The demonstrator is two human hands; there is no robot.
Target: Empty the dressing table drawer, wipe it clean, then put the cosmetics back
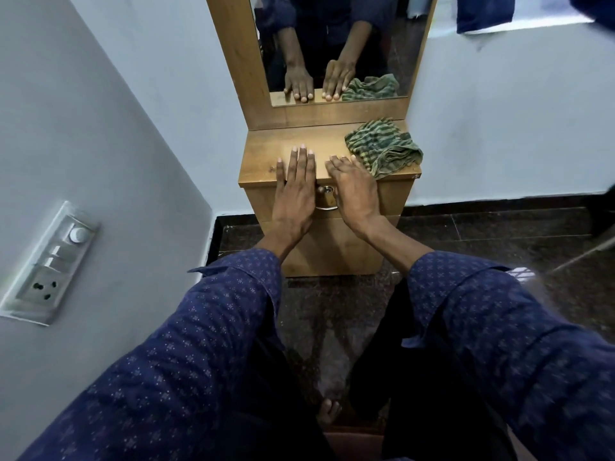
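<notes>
A narrow wooden dressing table [263,151] stands against the wall with a tall mirror [336,38] above it. Its drawer [389,197] is closed, with a metal ring handle [326,197] showing between my hands. My left hand [296,188] lies flat on the tabletop's front edge, fingers straight, holding nothing. My right hand [352,188] rests palm down beside it, fingers slightly spread and empty, just left of a crumpled green striped cloth [382,148] on the right of the top. No cosmetics are visible.
A grey wall with a switch and socket panel [50,264] runs close on the left. The floor [499,234] is dark stone. A blue cloth [482,11] hangs at the upper right. My toes [329,410] show below between my knees.
</notes>
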